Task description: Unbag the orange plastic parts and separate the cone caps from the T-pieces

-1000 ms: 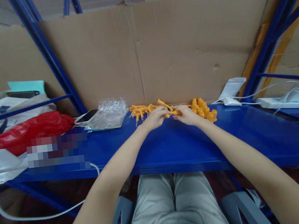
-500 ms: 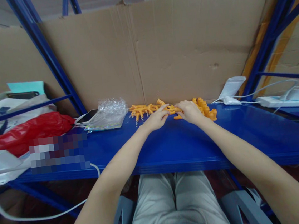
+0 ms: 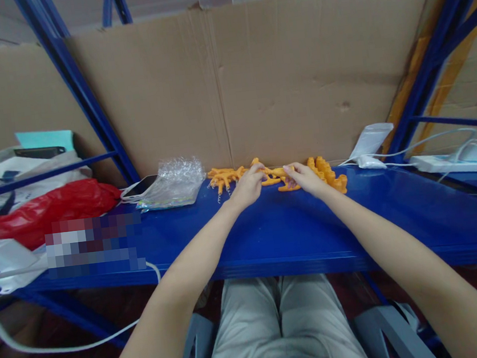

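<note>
Left hand [image 3: 247,189] and right hand [image 3: 305,179] over loose orange parts [image 3: 271,180], back of desk [image 3: 262,236]; slip/mix-up risk.
Left fingers curled, right thumb and fingers bent in close to a part; can't tell if either pinches anything, contact too small. Loose parts lie in the gap between the 2 hands, so a wrist sweep could likely scatter them. Branched pile [image 3: 222,176] just beyond left hand has metal chains [image 3: 218,196] hanging toward the front; a finger could snag 1 and drag the pile. Knobby pile [image 3: 329,175] sits just beside right hand; an elbow-out move might bump it. Same color throughout, so picking the wrong part is possible. Clear pack [image 3: 172,185] farther left, cardboard [image 3: 273,71] behind: little room to reach past.
</note>
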Tool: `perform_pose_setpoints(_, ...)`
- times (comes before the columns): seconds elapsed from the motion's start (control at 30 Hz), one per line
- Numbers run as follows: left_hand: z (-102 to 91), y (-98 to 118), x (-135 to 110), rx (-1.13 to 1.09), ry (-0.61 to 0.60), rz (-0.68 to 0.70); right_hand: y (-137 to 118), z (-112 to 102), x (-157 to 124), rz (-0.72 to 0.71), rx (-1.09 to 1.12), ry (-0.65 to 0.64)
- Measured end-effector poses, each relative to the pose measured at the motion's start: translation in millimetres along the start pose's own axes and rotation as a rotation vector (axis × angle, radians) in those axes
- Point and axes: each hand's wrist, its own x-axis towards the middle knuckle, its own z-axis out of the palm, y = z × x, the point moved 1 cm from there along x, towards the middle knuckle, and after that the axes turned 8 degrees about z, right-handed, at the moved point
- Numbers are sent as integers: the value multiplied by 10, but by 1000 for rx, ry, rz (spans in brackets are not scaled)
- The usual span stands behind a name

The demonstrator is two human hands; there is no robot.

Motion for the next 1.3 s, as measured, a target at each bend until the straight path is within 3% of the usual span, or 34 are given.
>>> perform_pose_setpoints(0.2, 27, 5, -10, 34, 152, -104, -89, 17, -90, 43, 96, -39)
perform_pose_setpoints(0.37, 42, -28, -31, 47, -43, -268, -42, 23, -78, -23, 64, -89)
perform_pose_setpoints(0.5, 1, -42, -38, 73, -68, -306, 51, 26, -17, -70, -8, -133)
perform_pose_setpoints(0.67, -22, -44, -28, 75, -74, -278, 100, -24, 18, -241, -280, -88)
perform_pose_setpoints(0.83, -15, -13, -5, 21, -92, -339, 30, -80, -3, -404, -589, 6)
perform_pose_setpoints(0.93, -42, 43, 24, -29, -75, -419, -57, -100, -48, -512, -707, 46)
perform_pose_setpoints(1.1, -86, 138, 46, -179, -150, -610, -157, -115, -112, -607, -827, 107)
perform_pose_setpoints(1.17, -91, 139, 42, -172, -134, -600, -161, -110, -122, -622, -799, 127)
perform_pose_setpoints(1.3, -80, 72, 16, -33, -50, -437, -112, -79, -109, -556, -618, 116)
